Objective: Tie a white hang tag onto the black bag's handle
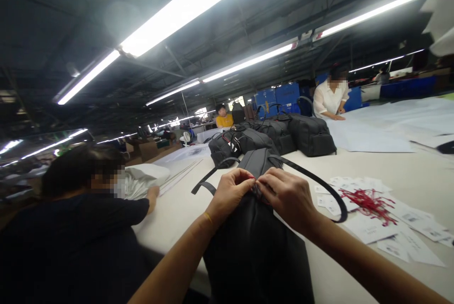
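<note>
At lower centre of the frame, the left hand [230, 189] pinches shut on something small atop the black bag [255, 247]; the right hand [288, 196] pinches it too, fingertips meeting. The bag's long axis runs away across the bench [390, 167], red-stringed tags [369, 202] right.

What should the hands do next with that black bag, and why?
Probably pull the small red bit snug. Both hands, left and right, pinch it together on top of the bag, and more red strings lie with the tags nearby.
</note>
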Demonstrator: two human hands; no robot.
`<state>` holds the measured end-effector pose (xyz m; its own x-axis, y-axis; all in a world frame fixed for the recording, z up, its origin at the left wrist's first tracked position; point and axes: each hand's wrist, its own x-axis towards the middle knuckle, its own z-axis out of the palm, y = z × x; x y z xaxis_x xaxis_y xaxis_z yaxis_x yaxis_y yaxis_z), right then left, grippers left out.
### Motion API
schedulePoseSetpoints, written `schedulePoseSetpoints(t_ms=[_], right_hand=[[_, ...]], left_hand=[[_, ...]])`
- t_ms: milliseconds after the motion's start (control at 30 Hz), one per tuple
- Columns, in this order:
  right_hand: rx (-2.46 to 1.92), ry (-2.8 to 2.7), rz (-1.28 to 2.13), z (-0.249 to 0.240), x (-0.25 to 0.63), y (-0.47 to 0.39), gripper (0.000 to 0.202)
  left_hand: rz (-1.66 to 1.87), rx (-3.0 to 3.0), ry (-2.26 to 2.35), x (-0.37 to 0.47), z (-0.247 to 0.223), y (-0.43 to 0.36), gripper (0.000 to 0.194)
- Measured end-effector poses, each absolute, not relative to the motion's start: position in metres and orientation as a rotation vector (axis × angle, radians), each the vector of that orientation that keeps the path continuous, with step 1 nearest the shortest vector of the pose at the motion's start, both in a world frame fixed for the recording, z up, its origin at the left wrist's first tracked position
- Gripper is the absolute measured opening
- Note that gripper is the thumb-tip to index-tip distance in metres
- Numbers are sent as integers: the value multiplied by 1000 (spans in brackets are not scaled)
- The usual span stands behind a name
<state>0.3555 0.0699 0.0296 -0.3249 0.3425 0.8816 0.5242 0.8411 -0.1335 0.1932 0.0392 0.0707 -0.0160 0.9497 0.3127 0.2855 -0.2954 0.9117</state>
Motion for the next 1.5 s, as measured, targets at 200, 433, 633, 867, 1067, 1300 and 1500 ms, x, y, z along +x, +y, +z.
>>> schedulePoseSetpoints(t_ms=[200, 433, 633, 867, 1067, 1300, 1500], right_hand=[[-706, -1947, -438, 30, 349, 60, 30], [-729, -1982, -274, 33, 349, 65, 13], [-743, -1963, -174, 31, 350, 69, 11], [-784, -1904, -140, 32, 344, 69, 12], [-746, -1844, -81, 26, 334, 73, 15], [-595, -1768, 493, 15, 335, 83, 7], [-580, -1649, 963, 16, 336, 89, 22]], left_hand=[[1327, 1702, 1363, 191, 69, 41, 18], [1297, 1734, 1415, 188, 67, 43, 16], [1233, 1752, 1390, 185, 67, 44, 22], [1224, 1733, 1373, 187, 71, 44, 20], [1317, 1499, 1239, 184, 68, 46, 25], [1404, 1537, 1267, 185, 63, 42, 23], [1425, 1817, 1409, 184, 60, 41, 19]])
